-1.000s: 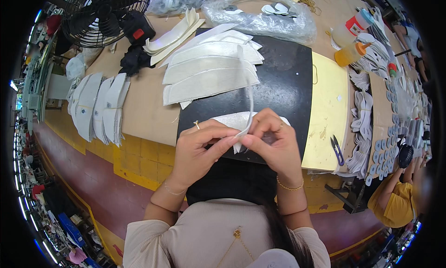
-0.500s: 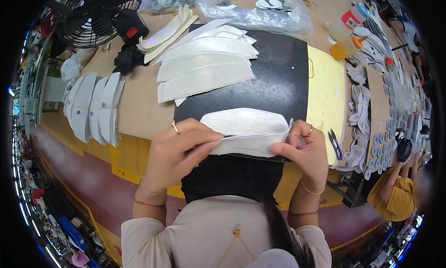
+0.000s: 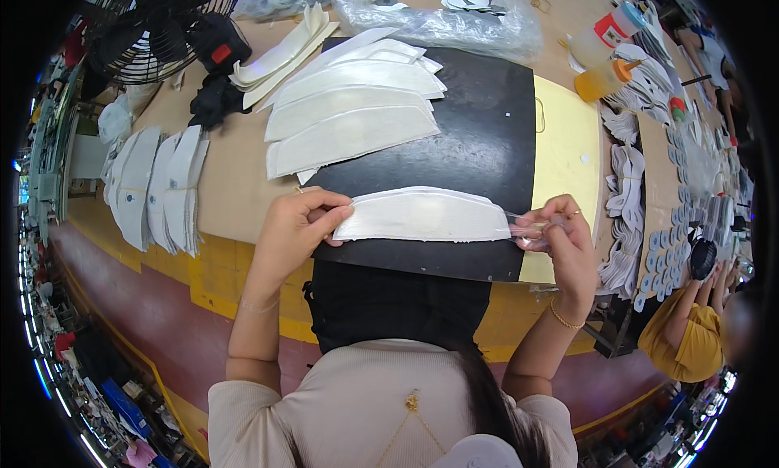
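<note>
A curved white fabric panel point(image 3: 422, 215) lies flat near the front edge of the black mat point(image 3: 487, 143). Its left end is pinched between the thumb and fingers of my left hand point(image 3: 299, 224). At the other end, my right hand point(image 3: 561, 241) closes on a piece of clear plastic film point(image 3: 531, 229), which reaches the panel's right tip. Whether the film is fixed to the panel, I cannot tell. Beyond, similar white panels point(image 3: 353, 131) lie fanned out and overlapping on the mat's left side.
Tied bundles of white pieces point(image 3: 154, 188) sit at the left, below a black fan point(image 3: 150, 30). Clear plastic bags point(image 3: 438, 21) lie at the back. At right are a yellow sheet point(image 3: 560, 143), an orange-filled squeeze bottle point(image 3: 604, 80) and more bundled strips point(image 3: 625, 200).
The panel was folded over and now lies flat, single and stretched out. My hands have moved apart, and my right hand now holds clear film beyond the panel's right end.
</note>
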Demonstrator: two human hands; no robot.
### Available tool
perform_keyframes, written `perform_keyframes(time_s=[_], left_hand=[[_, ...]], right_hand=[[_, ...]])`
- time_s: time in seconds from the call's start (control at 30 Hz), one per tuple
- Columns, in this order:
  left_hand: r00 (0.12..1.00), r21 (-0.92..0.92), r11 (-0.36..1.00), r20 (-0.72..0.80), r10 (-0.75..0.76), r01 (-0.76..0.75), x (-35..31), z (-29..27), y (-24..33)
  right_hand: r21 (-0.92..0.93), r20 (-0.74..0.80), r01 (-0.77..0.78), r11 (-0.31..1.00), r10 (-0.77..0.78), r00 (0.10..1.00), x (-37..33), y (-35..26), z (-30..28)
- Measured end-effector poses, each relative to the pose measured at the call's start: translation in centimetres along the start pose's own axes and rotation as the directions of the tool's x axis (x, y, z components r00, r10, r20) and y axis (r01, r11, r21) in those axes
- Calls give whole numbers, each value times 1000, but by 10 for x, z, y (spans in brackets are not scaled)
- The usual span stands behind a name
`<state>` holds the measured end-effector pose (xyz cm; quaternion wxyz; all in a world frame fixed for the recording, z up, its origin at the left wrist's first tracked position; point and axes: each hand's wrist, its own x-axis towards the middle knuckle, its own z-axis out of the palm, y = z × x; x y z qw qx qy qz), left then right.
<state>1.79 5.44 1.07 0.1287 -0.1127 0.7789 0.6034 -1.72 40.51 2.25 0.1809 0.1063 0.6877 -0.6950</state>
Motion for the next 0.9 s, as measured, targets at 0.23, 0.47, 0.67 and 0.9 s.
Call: perform_keyframes(time_s=[0.23,0.47,0.67,0.9], left_hand=[[999,78,997,-34,-5,8,1,5,4],[998,28,999,51,-28,26,7,-6,-4],[998,93,994,34,-52,49,9,-3,5],[998,7,999,26,-53,53,6,-2,0]], right_hand=[[-54,-98,79,995,-84,992,9,21,-27],[-139,-399,266,954,-300,866,-5,21,-63],[-728,18,324,604,-456,890,-3,5,18],[-709,-113,101,698,-254,960,8,11,49]])
